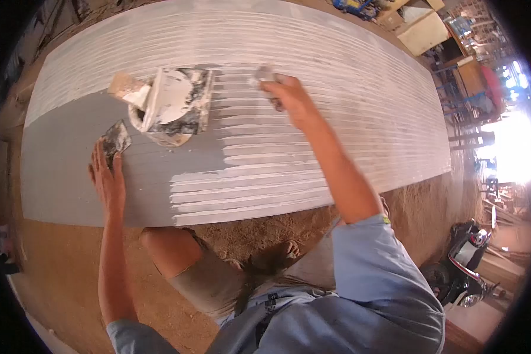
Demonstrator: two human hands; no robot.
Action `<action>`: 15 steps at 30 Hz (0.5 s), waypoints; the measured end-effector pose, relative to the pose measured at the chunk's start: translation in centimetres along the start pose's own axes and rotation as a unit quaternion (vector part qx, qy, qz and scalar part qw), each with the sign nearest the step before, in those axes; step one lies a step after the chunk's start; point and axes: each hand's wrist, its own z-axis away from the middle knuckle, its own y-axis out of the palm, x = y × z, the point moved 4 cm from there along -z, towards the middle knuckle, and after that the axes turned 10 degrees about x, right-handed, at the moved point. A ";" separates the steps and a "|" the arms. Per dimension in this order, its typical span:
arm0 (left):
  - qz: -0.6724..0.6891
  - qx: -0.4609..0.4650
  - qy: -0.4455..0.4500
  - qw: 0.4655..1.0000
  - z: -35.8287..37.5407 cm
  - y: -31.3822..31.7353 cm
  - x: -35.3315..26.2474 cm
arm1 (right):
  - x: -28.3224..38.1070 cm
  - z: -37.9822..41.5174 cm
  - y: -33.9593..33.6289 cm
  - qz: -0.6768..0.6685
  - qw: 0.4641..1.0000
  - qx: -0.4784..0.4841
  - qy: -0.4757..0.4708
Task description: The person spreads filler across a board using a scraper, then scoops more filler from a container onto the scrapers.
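Observation:
A large grey panel (71,177) lies before me, with rows of white filler stripes over much of it. In my right hand (292,97) is a putty knife (264,74), its blade blurred over the striped area. My left hand (107,177) rests at the panel's near left, fingers closed on the edge of a filler-smeared scraper blade (118,137). Between the hands stands a tub (137,120) of white filler. Across its top lies a flat, smeared plate (197,106) with white filler on it. A wide scraper with a wooden handle (124,85) leans there too.
Beneath the panel is a dusty brown floor (419,230). My bent knee (171,251) is close to the near edge. A motorbike (463,259) stands at right. Wooden boxes (422,29) and a blue tool (357,7) are beyond the far right edge.

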 end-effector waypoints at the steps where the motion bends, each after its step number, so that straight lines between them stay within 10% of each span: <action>1: 0.003 0.004 0.006 1.000 0.0 0.1 0.0 | -1.0 1.9 -3.1 0.002 0.999 -0.036 0.004; 8: -0.028 -0.008 0.017 0.999 -0.4 0.7 0.7 | -10.5 9.1 -27.9 0.267 0.917 -0.291 0.048; 15: -0.020 -0.008 0.041 0.999 -0.5 0.4 0.2 | -10.2 8.5 -28.0 0.432 0.835 -0.338 0.042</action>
